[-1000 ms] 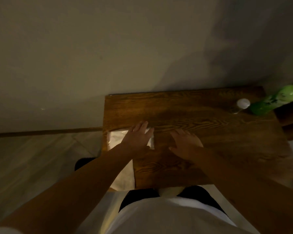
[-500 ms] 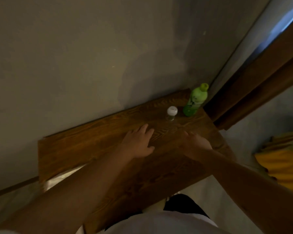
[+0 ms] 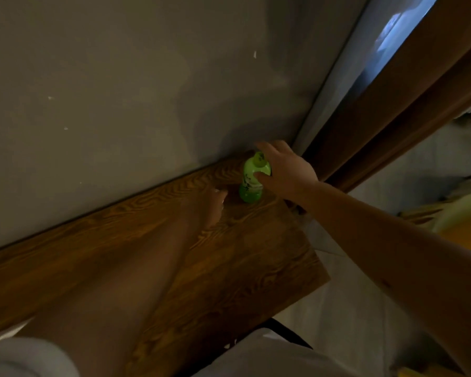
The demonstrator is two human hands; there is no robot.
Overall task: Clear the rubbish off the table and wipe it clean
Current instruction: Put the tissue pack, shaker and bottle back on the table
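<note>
— At the far corner of the bench (image 3: 256,268), where it meets the wall (image 3: 120,91), stands the green bottle (image 3: 252,180), upright. That looks like the rubbish you mean to clear first.

— Why is my right hand (image 3: 286,170) up there?

— You've reached past the bench edge to take the bottle from its right side. Your thumb presses on its front near the shoulder, and your fingers (image 3: 267,145) arch over the cap towards the wall. The grip is half open, touching the bottle but not yet clenched around it, so I would call it a grasp just forming.

— And my left hand (image 3: 215,205)?

— It lies low over the wood, just beside the bottle's base on the left. Something small and pale shows at your fingertips, but it is too blurred to name. I cannot tell whether that grip is clenched or released. My guess is that it is after a second, smaller piece of rubbish.

— Has any wiping been done?

— No cloth shows near your hands; that step looks to remain.
</note>
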